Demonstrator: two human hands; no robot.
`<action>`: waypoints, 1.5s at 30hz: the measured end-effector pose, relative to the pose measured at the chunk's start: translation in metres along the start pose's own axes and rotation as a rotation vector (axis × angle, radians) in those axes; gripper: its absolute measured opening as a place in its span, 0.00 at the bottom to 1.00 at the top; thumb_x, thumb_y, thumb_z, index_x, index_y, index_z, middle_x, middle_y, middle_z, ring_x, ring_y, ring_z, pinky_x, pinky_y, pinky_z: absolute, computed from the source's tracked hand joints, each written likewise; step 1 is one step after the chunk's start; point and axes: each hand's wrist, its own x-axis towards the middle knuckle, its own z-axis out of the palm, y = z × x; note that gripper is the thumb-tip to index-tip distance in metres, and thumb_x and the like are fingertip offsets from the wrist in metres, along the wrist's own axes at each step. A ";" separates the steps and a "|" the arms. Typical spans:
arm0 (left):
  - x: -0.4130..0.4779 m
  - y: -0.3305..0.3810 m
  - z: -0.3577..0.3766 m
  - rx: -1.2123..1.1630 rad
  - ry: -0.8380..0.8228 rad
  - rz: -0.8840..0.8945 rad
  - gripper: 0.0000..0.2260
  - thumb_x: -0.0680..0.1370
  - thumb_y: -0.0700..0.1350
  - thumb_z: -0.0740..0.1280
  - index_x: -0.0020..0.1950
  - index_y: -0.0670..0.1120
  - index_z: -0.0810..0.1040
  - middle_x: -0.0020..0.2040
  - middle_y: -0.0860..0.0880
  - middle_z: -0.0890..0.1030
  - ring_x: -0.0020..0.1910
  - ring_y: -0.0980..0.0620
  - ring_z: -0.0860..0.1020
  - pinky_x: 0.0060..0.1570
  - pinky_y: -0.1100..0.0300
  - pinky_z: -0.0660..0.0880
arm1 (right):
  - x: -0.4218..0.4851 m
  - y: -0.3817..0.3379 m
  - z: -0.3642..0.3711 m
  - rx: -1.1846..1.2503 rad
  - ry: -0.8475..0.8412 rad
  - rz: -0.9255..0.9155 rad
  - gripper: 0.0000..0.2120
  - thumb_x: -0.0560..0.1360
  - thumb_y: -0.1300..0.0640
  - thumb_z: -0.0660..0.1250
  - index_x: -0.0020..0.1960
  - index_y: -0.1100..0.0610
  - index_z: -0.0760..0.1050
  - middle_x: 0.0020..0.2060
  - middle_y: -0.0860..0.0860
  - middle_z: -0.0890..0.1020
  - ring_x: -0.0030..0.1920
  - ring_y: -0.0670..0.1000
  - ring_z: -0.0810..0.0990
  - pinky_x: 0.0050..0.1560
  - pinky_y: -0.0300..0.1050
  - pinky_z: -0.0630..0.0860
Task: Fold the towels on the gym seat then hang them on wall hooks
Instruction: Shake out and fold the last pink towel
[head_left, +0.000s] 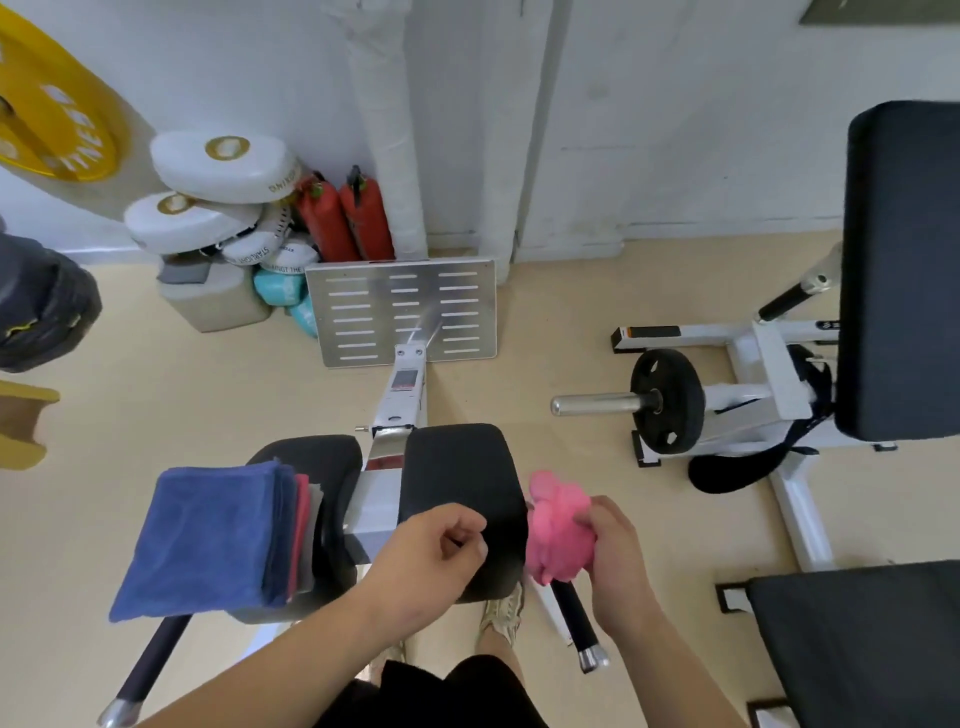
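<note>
A stack of folded towels lies on the left black seat pad (311, 457), with a blue towel (208, 540) on top and red and grey edges showing beneath it. My right hand (618, 556) grips a crumpled pink towel (556, 530) just beyond the right edge of the right seat pad (462, 467). My left hand (431, 556) hovers over the near part of the right pad with its fingers curled and nothing in them. No wall hooks are in view.
A metal footplate (402, 312) stands ahead at the end of the seat's rail. Red extinguishers (345, 218) and white pads (223, 166) crowd the wall corner. A weight machine with a black plate (667, 400) and black cushions (904, 270) fills the right side.
</note>
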 end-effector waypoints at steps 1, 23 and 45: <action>-0.007 0.009 -0.006 -0.032 -0.002 0.042 0.06 0.79 0.45 0.71 0.52 0.56 0.82 0.46 0.55 0.84 0.39 0.63 0.79 0.45 0.69 0.75 | -0.023 -0.014 0.002 0.054 -0.071 -0.069 0.10 0.78 0.66 0.60 0.38 0.62 0.72 0.33 0.53 0.79 0.36 0.50 0.78 0.39 0.45 0.72; -0.099 0.074 -0.135 0.006 0.014 0.489 0.09 0.76 0.39 0.69 0.42 0.53 0.77 0.41 0.52 0.82 0.39 0.56 0.79 0.42 0.60 0.78 | -0.177 -0.105 0.072 -0.728 -0.209 -0.753 0.16 0.72 0.51 0.77 0.56 0.38 0.78 0.52 0.37 0.80 0.51 0.40 0.80 0.52 0.38 0.78; -0.086 0.100 -0.117 0.271 0.009 0.494 0.08 0.71 0.53 0.77 0.43 0.52 0.80 0.39 0.55 0.80 0.36 0.61 0.75 0.40 0.63 0.75 | -0.156 -0.142 -0.003 -0.252 0.008 -0.829 0.09 0.77 0.67 0.70 0.44 0.54 0.81 0.38 0.52 0.85 0.38 0.45 0.82 0.41 0.42 0.77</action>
